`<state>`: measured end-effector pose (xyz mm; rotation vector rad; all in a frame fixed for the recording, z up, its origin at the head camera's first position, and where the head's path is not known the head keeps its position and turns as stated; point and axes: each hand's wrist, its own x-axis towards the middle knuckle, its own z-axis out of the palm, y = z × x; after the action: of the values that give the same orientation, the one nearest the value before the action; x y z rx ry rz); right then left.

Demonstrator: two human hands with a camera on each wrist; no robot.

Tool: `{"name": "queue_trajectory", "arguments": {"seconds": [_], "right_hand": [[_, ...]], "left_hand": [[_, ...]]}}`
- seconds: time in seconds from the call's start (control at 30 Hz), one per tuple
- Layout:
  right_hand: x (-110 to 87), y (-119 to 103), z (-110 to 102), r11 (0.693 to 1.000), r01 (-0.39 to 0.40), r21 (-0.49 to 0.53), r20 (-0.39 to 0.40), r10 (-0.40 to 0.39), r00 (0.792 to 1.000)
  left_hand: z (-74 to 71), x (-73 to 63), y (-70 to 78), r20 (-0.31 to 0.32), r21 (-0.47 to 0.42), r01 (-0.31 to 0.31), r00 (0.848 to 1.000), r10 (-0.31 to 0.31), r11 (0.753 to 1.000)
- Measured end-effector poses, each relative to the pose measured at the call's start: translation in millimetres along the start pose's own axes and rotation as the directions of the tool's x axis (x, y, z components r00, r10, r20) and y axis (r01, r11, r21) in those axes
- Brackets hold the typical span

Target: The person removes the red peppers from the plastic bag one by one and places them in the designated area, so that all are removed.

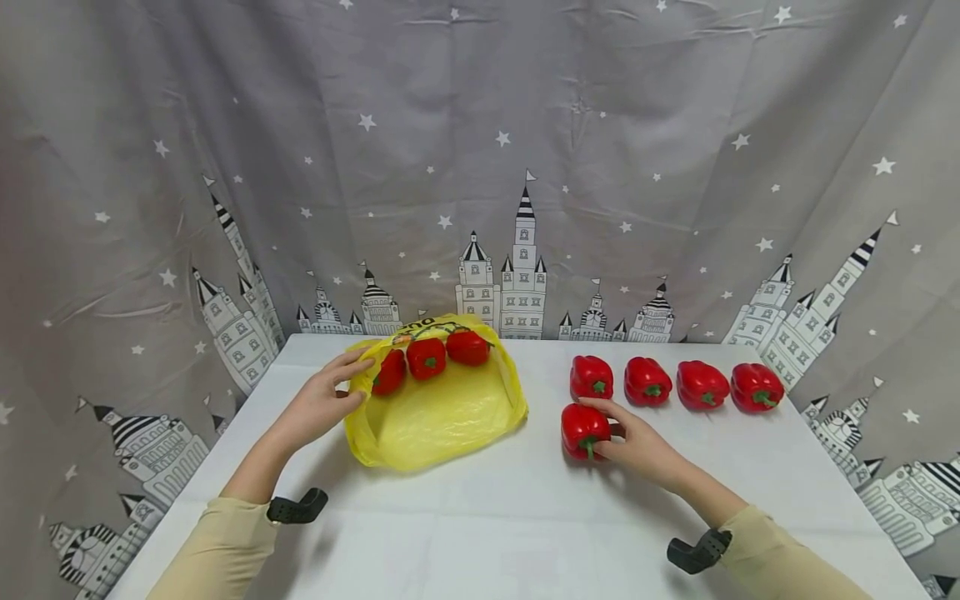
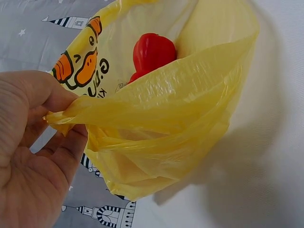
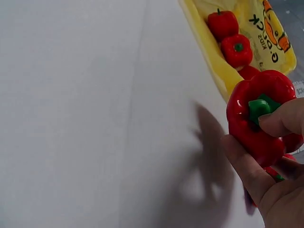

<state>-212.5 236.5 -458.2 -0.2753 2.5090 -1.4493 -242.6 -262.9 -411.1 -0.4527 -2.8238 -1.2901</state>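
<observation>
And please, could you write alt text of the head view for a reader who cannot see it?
A person's right hand grips a red pepper at a white table, near four more in a row. The left hand holds an open yellow bag by its rim; three peppers lie inside.

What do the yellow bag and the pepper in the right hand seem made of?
Yellow bag: thin plastic film with a slight sheen, judging by its creases and translucency.
Pepper in the right hand: smooth and glossy, with bright highlights; possibly moulded plastic or coated foam, though a real pepper cannot be ruled out.
</observation>
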Motion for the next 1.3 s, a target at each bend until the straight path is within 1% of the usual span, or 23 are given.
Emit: {"name": "queue_trajectory", "arguments": {"seconds": [0.1,0.27,0.43,0.73,0.93,1.3], "right_hand": [[-4.5,5.4,-3.5,1.000,-0.008,0.017,0.000,0.008,1.000],[-11.2,8.2,-6.6,0.999,-0.035,0.025,-0.001,0.035,0.999],[-13.9,9.4,-5.8,0.998,-0.055,-0.001,-0.007,0.055,0.998],[-15.6,10.1,-3.8,0.997,-0.067,-0.041,-0.021,0.066,0.998],[-17.4,9.5,-2.4,0.993,-0.059,-0.105,-0.029,0.056,0.998],[-19.6,9.0,-2.2,0.986,-0.033,-0.166,-0.033,0.028,0.999]], "left_hand": [[-0.1,-0.4,0.4,0.002,-0.002,0.002,1.000,-0.002,1.000],[-0.6,-1.1,0.3,0.004,0.001,0.008,1.000,-0.008,1.000],[-0.3,-1.4,0.4,0.002,0.000,0.006,1.000,-0.006,1.000],[-0.3,0.7,0.6,0.003,0.002,0.001,1.000,-0.001,1.000],[-0.5,1.6,0.0,0.002,0.002,-0.007,1.000,0.007,1.000],[0.5,2.3,0.2,0.005,-0.001,-0.007,1.000,0.007,1.000]]}}
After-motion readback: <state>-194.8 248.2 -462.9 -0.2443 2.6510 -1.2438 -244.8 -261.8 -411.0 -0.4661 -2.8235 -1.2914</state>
